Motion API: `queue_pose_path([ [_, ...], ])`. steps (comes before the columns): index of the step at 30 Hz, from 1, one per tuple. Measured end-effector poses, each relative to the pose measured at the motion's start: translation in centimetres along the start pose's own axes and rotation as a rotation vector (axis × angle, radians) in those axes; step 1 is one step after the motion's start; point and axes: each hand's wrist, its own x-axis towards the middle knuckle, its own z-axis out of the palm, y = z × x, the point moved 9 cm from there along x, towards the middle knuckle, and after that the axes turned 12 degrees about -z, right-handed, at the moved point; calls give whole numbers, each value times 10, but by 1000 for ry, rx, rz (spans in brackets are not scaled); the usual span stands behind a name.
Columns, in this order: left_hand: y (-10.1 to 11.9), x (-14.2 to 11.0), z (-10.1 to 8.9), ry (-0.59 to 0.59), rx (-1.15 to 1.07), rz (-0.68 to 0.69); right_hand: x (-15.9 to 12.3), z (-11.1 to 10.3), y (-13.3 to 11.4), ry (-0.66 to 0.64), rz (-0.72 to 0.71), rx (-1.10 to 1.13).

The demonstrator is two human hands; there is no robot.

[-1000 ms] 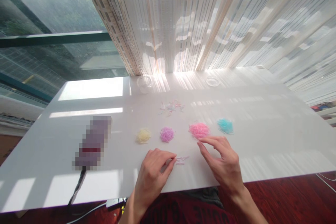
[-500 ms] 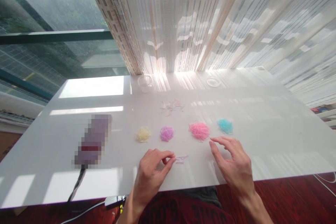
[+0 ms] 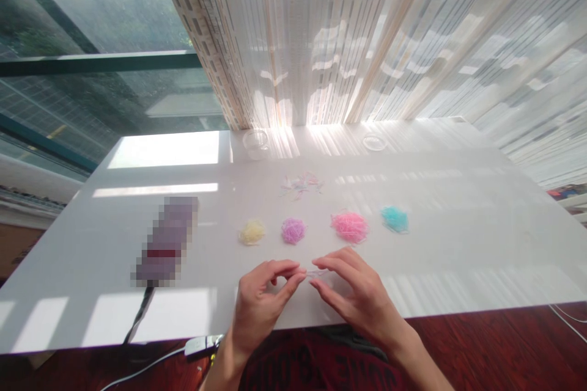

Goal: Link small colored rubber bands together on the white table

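My left hand (image 3: pixel 268 290) is closed in a pinch near the front of the table. A few thin, pale purple strips (image 3: pixel 316 273) run from its fingertips to the right; exactly how many it holds is too small to tell. Around their other end my right hand (image 3: pixel 351 287) has thumb and fingers apart, not closed on them. Beyond the hands lie a yellow pile (image 3: pixel 252 233), a purple pile (image 3: pixel 293 231), a larger pink pile (image 3: pixel 350 228) and a turquoise pile (image 3: pixel 395 219) of similar thin strips. Farther back are scattered mixed-colour strips (image 3: pixel 302 184).
On the white table (image 3: pixel 458 244) a blurred-out dark object (image 3: pixel 167 241) with a black strap lies at left. Two clear round dishes or lids, one left (image 3: pixel 255 142) and one right (image 3: pixel 374 143), rest near the curtain (image 3: pixel 293 43). A white power strip (image 3: pixel 199 346) sits below the front edge.
My right hand has moved left from beside the pink pile to the strips at my left fingertips. The left hand stays pinched in nearly the same place. The view has shifted slightly.
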Motion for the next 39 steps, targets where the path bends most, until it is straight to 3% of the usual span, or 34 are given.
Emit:
queue_pose_path([
  [4,5,2,0,-6,12,22,3,11,-4,-3,7,57],
  [17,7,-1,7,-68,30,80,3,9,-2,15,58,63],
  [28,15,-2,-3,-54,81,125,9,9,-2,55,50,90],
  [31,13,3,-17,5,162,139,8,9,-1,68,38,87],
  [36,1,23,-68,279,359,88,0,2,6,103,28,20],
  [39,-8,34,-84,343,430,38,-4,-1,10,111,36,-17],
])
